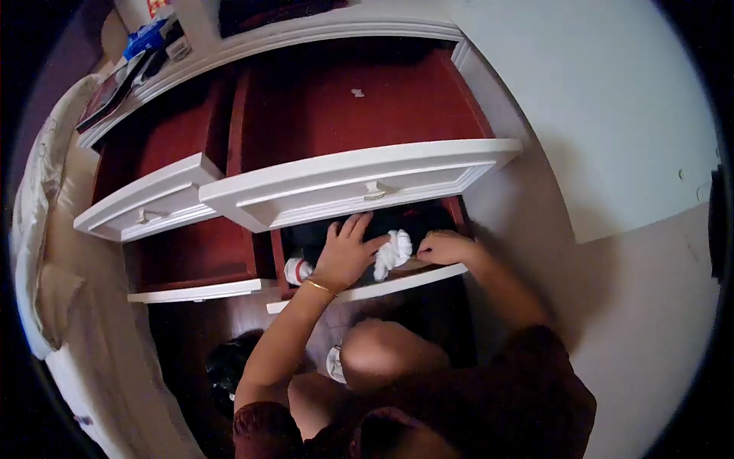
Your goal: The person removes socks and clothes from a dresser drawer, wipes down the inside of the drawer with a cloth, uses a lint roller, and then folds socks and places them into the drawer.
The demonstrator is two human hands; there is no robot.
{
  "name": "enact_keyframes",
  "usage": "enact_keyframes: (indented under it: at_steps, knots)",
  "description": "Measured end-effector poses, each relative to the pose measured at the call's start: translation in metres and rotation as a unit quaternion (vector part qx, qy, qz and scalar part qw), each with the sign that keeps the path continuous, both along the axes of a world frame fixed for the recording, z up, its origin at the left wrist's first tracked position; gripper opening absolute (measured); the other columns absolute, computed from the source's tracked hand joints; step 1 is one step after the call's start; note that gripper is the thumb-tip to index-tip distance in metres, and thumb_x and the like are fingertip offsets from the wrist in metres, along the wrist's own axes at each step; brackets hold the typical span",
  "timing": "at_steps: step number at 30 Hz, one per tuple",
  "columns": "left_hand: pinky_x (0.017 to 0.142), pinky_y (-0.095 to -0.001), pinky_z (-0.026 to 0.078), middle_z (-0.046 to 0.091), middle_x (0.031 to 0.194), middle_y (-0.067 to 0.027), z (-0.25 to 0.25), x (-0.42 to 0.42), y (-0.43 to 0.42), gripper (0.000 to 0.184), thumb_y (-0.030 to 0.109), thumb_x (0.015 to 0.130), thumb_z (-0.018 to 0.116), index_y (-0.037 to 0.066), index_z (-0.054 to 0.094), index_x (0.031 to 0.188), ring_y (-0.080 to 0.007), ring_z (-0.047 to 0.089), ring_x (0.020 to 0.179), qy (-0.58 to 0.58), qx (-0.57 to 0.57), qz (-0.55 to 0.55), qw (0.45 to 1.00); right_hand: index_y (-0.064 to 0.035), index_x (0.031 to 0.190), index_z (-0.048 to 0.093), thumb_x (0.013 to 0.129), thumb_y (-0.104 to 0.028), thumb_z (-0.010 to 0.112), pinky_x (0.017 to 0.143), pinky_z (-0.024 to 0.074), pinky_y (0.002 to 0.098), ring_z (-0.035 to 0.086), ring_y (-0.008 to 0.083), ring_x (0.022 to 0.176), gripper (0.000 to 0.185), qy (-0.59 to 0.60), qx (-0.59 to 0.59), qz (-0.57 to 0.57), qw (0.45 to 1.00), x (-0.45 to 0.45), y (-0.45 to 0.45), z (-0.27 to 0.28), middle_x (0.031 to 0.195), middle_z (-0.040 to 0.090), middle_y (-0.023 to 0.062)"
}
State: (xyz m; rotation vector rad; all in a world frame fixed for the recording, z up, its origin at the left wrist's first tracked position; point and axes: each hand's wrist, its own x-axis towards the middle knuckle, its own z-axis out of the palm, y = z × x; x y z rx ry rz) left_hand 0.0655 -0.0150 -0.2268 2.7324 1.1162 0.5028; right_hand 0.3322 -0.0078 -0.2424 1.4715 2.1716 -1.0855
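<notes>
In the head view, my left hand [345, 251] reaches into the lower right drawer [371, 291]. Its fingers are stretched out over dark cloth [310, 233], and the thumb touches or nearly touches a bunched white cloth [393, 254], perhaps a sock. To the right of that bundle is my right hand [446, 249], its fingers curled closed at the drawer's right side; what they hold, if anything, is hidden. A rolled white cloth with a red stripe [297, 271] lies at the drawer's left end, beside my left wrist.
Above my hands, the upper right drawer [359, 183] juts out, with a small white scrap [357, 92] inside. Two left drawers [145, 206] are pulled out too. A bed [69, 306] stands at left, a pale wall [634, 268] at right. A dark object [228, 371] lies on the floor.
</notes>
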Motion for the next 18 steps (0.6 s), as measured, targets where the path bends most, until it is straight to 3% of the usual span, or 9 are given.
enact_keyframes:
  at_steps: [1,3,6,7,9,12,14,16,18]
  knots:
    - [0.093,-0.0533,0.037,0.046,0.134,-0.0125,-0.002,-0.002,0.002,0.040,0.027,0.076,0.066,0.027,0.064,0.116,-0.0274,0.041,0.125,0.017,0.005,0.001,1.000,-0.0056,0.090,0.071,0.085,-0.031,0.059,0.072,0.0494,0.0420,0.064,0.0328,0.080,0.029,0.000,-0.038,-0.009,0.999,-0.002,0.002,-0.004,0.086,0.068,0.0152]
    - [0.101,-0.0570,0.030,0.034,0.146,-0.0144,-0.023,-0.001,0.005,0.045,0.033,0.081,0.061,0.025,0.060,0.125,-0.0289,0.031,0.135,0.119,-0.024,0.014,0.993,-0.0033,0.090,0.069,0.085,-0.028,0.057,0.069,0.0484,0.0427,0.064,0.0326,0.075,0.028,0.046,-0.031,-0.003,0.998,-0.003,-0.004,-0.005,0.082,0.066,0.0186]
    - [0.107,-0.0610,0.019,0.011,0.157,-0.0132,-0.082,0.018,0.008,0.048,0.037,0.089,0.051,0.023,0.052,0.135,-0.0293,0.012,0.144,0.285,0.101,0.063,0.951,-0.0041,0.091,0.068,0.086,-0.026,0.054,0.074,0.0473,0.0435,0.062,0.0344,0.083,0.027,0.043,-0.015,0.002,0.999,-0.001,-0.014,-0.024,0.086,0.065,0.0191]
    - [0.110,-0.0628,0.009,-0.008,0.158,-0.0090,-0.077,0.032,0.010,0.049,0.035,0.095,0.042,0.020,0.043,0.142,-0.0279,-0.005,0.146,0.348,0.018,0.080,0.934,-0.0042,0.090,0.068,0.086,-0.026,0.054,0.075,0.0470,0.0436,0.062,0.0346,0.085,0.026,0.040,0.034,-0.015,0.998,-0.002,-0.020,-0.025,0.088,0.065,0.0186]
    - [0.109,-0.0635,0.011,0.003,0.158,-0.0130,-0.057,0.048,0.012,0.043,0.031,0.096,0.040,0.022,0.049,0.137,-0.0295,0.004,0.145,0.455,-0.026,0.060,0.888,-0.0045,0.089,0.068,0.085,-0.025,0.054,0.078,0.0465,0.0439,0.060,0.0350,0.089,0.025,0.039,0.129,-0.048,0.990,-0.008,-0.032,-0.024,0.092,0.065,0.0178]
    - [0.108,-0.0648,0.014,0.015,0.155,-0.0173,-0.071,0.024,0.018,0.041,0.031,0.093,0.044,0.023,0.054,0.132,-0.0328,0.013,0.144,0.268,-0.042,0.027,0.962,-0.0039,0.091,0.068,0.085,-0.027,0.056,0.084,0.0469,0.0455,0.058,0.0366,0.093,0.027,0.121,0.228,-0.052,0.965,-0.007,-0.040,0.007,0.094,0.063,0.0167]
    - [0.108,-0.0606,0.021,0.031,0.147,-0.0194,-0.026,0.002,0.007,0.042,0.020,0.086,0.053,0.021,0.055,0.128,-0.0364,0.026,0.138,0.097,-0.046,0.027,0.994,-0.0032,0.098,0.067,0.086,-0.028,0.057,0.088,0.0458,0.0448,0.057,0.0369,0.099,0.029,0.155,0.303,-0.075,0.937,-0.003,-0.046,0.036,0.101,0.063,0.0169]
    - [0.110,-0.0561,0.023,0.036,0.144,-0.0203,0.010,-0.008,-0.004,0.048,0.015,0.083,0.057,0.017,0.051,0.131,-0.0349,0.030,0.137,-0.009,-0.127,0.011,0.992,-0.0026,0.106,0.066,0.086,-0.028,0.058,0.092,0.0442,0.0446,0.055,0.0386,0.107,0.033,0.152,0.379,-0.107,0.907,0.007,-0.052,0.056,0.112,0.062,0.0189]
    - [0.112,-0.0521,0.022,0.039,0.142,-0.0220,0.039,-0.013,-0.008,0.054,0.014,0.082,0.058,0.013,0.047,0.135,-0.0329,0.032,0.136,-0.058,-0.258,-0.036,0.964,-0.0025,0.112,0.064,0.088,-0.030,0.056,0.097,0.0415,0.0456,0.053,0.0410,0.112,0.037,0.057,0.338,-0.166,0.924,0.011,-0.066,0.060,0.121,0.056,0.0242]
